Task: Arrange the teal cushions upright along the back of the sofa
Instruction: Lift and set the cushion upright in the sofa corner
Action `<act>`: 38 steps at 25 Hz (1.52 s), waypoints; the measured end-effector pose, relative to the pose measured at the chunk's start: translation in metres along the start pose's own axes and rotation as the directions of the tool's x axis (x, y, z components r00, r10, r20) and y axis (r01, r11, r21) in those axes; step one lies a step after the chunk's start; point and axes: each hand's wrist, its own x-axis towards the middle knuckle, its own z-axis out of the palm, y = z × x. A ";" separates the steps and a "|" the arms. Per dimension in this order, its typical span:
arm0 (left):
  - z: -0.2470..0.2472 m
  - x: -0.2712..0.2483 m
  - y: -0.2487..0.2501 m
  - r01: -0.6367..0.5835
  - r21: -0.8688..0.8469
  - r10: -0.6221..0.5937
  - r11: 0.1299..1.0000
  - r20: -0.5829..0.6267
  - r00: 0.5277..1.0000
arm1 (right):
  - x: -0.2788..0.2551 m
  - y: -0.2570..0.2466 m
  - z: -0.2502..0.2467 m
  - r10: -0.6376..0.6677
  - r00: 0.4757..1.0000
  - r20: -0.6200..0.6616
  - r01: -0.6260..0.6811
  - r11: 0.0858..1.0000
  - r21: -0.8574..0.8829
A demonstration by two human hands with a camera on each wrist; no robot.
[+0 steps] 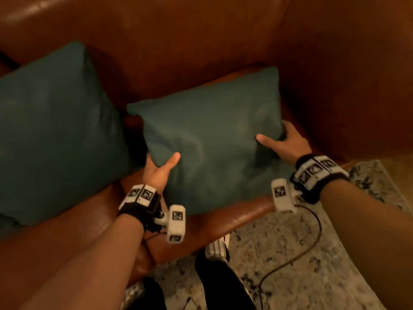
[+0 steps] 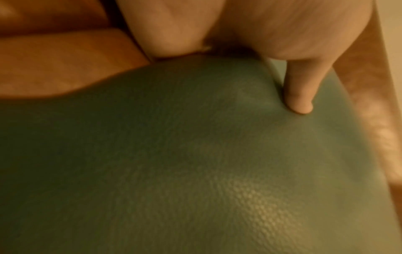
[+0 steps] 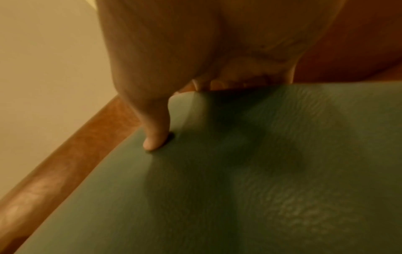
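Note:
A teal cushion lies tilted on the seat of the brown leather sofa, in its right corner. My left hand grips its left edge, thumb on top and fingers hidden underneath. My right hand grips its right edge the same way. The wrist views show the cushion close up, with each thumb pressing into the fabric. A second teal cushion leans upright against the sofa back at the left.
The sofa's right armrest rises close beside the held cushion. A patterned rug covers the floor in front of the seat, with a black cable trailing over it. My legs and a striped shoe are by the seat's front edge.

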 end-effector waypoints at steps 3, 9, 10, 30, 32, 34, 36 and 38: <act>-0.043 0.037 -0.007 0.094 0.010 -0.090 0.995 -0.193 0.977 | 0.024 -0.032 0.025 -0.085 0.995 0.043 0.085 0.996 0.007; -0.084 0.000 -0.082 0.394 -0.055 -0.391 0.917 0.058 0.919 | 0.008 0.044 0.027 0.184 0.976 0.117 -0.195 0.977 0.089; -0.080 -0.015 -0.075 0.386 -0.109 -0.379 0.916 0.078 0.922 | 0.003 0.049 0.023 0.168 0.975 0.147 -0.180 0.981 0.074; -0.017 0.015 0.155 -0.118 -0.122 0.131 0.986 0.099 0.986 | 0.048 -0.115 0.000 -0.211 0.977 0.013 0.160 0.778 0.608; -0.005 -0.004 0.146 -0.183 -0.220 0.189 0.958 0.009 0.982 | 0.056 -0.131 -0.006 -0.213 0.974 -0.071 0.216 0.806 0.551; 0.000 -0.020 0.131 -0.224 -0.281 0.219 0.933 -0.049 0.975 | 0.061 -0.155 -0.007 -0.283 0.953 -0.112 0.303 0.850 0.430; 0.001 -0.018 0.123 -0.207 -0.290 0.199 0.934 -0.055 0.978 | 0.074 -0.176 0.004 -0.300 0.948 -0.111 0.317 0.928 0.197; -0.001 0.000 0.124 -0.119 -0.308 0.117 0.944 -0.024 0.993 | 0.083 -0.188 0.025 -0.292 0.951 -0.100 0.298 0.953 0.055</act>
